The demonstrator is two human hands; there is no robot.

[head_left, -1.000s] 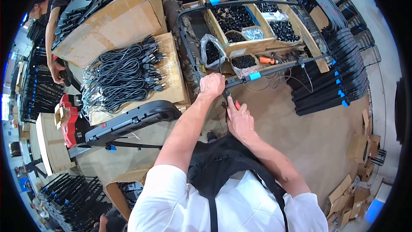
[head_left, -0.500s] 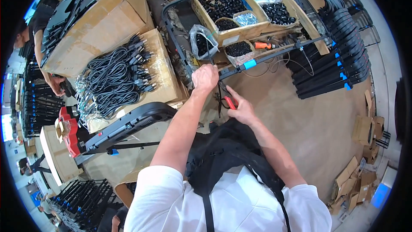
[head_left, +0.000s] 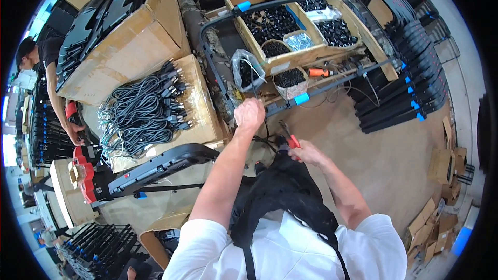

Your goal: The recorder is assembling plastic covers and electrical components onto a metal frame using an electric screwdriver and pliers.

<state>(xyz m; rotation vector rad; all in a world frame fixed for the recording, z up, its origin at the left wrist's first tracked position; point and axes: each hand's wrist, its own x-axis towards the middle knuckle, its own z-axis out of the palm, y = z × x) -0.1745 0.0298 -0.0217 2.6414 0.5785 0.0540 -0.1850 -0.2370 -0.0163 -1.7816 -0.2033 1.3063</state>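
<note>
My left hand [head_left: 249,113] is closed in a fist at the near corner of a black tubular frame [head_left: 282,107]. A thin black cable [head_left: 253,80] sticks up out of the fist, and dark cord [head_left: 265,139] hangs just below it. The fist hides how the cable meets the frame. Lower and to the right, my right hand [head_left: 309,152] grips red-handled pliers [head_left: 293,141], their metal jaws pointing up and left, apart from the cable. Blue tape [head_left: 301,98] wraps the frame's near bar.
Beyond the frame, a divided wooden tray [head_left: 280,63] holds black and silver small parts. Bundled cables [head_left: 148,109] lie on a carton at left, near a black machine part [head_left: 163,166]. Black frames [head_left: 399,98] stack at right. A co-worker's arm [head_left: 59,101] shows far left.
My right hand has drawn the pliers down and right, away from my left hand. The left fist sits slightly lower in the picture, still at the frame corner. The whole view has shifted a little.
</note>
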